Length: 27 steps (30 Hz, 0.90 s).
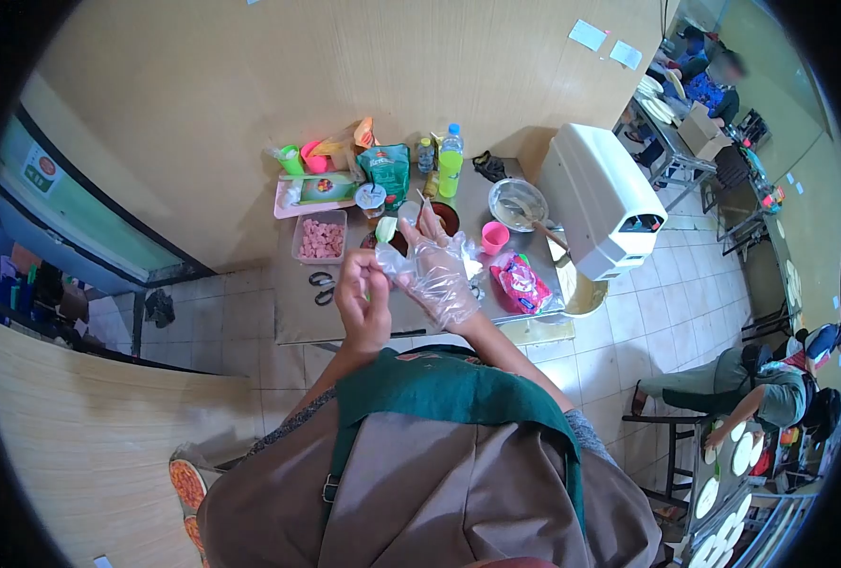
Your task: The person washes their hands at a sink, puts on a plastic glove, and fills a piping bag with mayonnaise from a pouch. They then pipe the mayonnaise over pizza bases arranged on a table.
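A clear disposable plastic glove [451, 280] covers my right hand [430, 270], whose fingers are stretched out and apart. It holds nothing and is above the front of the metal table [297, 317]. My left hand [362, 301] is bare, its fingers closed in a pinch on the glove's plastic near the right thumb. Behind the hands are a dark bowl [447, 218] and a pink cup [494, 237]. Black-handled scissors [323, 287] lie left of my left hand, in front of a plastic tub of diced pink meat [321, 239].
A pink bag [522, 284] lies at the right, near a metal bowl [518, 204] and a large white machine [595, 204]. At the back stand a green bottle [450, 163] and a green pouch [386, 175]. A co-worker [780, 388] bends over another table at the right.
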Each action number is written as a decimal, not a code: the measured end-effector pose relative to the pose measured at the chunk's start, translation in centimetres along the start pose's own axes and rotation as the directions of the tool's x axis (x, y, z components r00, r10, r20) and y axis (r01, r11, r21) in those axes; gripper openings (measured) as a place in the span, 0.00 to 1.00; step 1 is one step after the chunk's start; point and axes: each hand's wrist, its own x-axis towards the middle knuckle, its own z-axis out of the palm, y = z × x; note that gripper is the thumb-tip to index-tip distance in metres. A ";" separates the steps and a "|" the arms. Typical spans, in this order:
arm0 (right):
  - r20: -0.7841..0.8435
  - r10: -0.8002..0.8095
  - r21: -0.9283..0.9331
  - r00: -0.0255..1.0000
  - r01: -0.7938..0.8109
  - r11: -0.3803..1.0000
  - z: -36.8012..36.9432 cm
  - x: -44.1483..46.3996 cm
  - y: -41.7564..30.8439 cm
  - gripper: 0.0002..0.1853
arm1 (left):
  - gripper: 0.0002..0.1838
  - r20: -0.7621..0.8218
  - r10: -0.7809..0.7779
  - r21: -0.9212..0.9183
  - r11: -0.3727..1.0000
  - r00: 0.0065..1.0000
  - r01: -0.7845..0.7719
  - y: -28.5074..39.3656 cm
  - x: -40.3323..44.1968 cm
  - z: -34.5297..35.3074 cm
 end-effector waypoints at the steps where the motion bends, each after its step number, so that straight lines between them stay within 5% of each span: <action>1: -0.024 0.037 0.061 0.999 -0.036 0.997 -0.3 0.0 -0.2 0.38 | 0.17 0.061 0.001 -0.048 0.999 0.998 0.001 -0.1 -0.5 0.1; 2: -0.045 0.077 0.123 0.996 -0.071 0.990 -0.5 0.0 -0.4 0.38 | 0.20 0.122 0.005 -0.095 0.995 0.992 0.007 0.0 -0.9 0.2; 3: -0.065 0.118 0.185 0.991 -0.104 0.977 -0.6 0.0 -0.4 0.39 | 0.28 0.211 0.056 0.120 0.989 0.976 -0.082 0.5 -1.0 -0.2; 6: -0.126 0.190 0.147 0.974 -0.171 0.974 -0.1 0.3 0.8 0.37 | 0.30 0.379 0.186 0.321 0.892 0.907 -0.317 2.1 -1.4 0.7; 7: -0.189 0.166 0.124 0.968 -0.145 0.982 -0.2 0.2 1.0 0.33 | 0.25 0.460 0.091 0.386 0.875 0.883 -0.291 2.7 -1.6 0.8; 10: -0.258 0.098 0.224 0.961 -0.039 0.974 0.4 0.5 2.2 0.30 | 0.16 0.492 0.057 0.374 0.887 0.869 -0.270 0.2 -2.7 1.6; 11: -0.263 -0.018 0.061 0.965 0.035 0.998 0.6 1.2 2.4 0.28 | 0.09 0.514 0.031 0.370 0.894 0.858 -0.254 0.9 -2.3 1.8; 13: -0.010 0.146 0.191 0.989 -0.141 0.971 0.0 1.2 2.5 0.27 | 0.07 0.551 -0.001 0.336 0.916 0.834 -0.221 0.8 -2.2 1.8; 15: 0.027 0.196 0.166 0.980 -0.198 0.966 -0.6 1.6 1.9 0.26 | 0.06 0.593 -0.008 0.307 0.927 0.805 -0.217 0.9 -1.9 1.8; 17: -0.160 0.136 0.011 0.978 -0.136 0.991 1.5 1.9 2.9 0.24 | 0.06 0.635 0.006 0.283 0.929 0.772 -0.240 1.3 -1.7 2.2; 20: 0.097 0.351 0.259 0.931 -0.364 0.895 4.8 2.0 4.8 0.29 | 0.07 0.693 0.053 0.270 0.906 0.719 -0.327 0.8 -1.5 2.6; 22: 0.664 0.242 0.196 0.708 -0.477 0.856 -2.1 2.8 3.4 0.34 | 0.07 0.707 0.000 0.274 0.922 0.708 -0.273 0.6 -1.7 2.7; 24: 0.427 0.187 0.374 0.885 -0.361 0.854 2.5 0.3 7.6 0.35 | 0.07 0.714 0.010 0.256 0.927 0.700 -0.274 0.7 -1.7 3.0; 27: 0.303 0.124 0.510 0.945 -0.271 0.816 3.3 0.2 8.1 0.40 | 0.07 0.715 0.076 0.212 0.924 0.695 -0.319 1.0 -1.3 3.7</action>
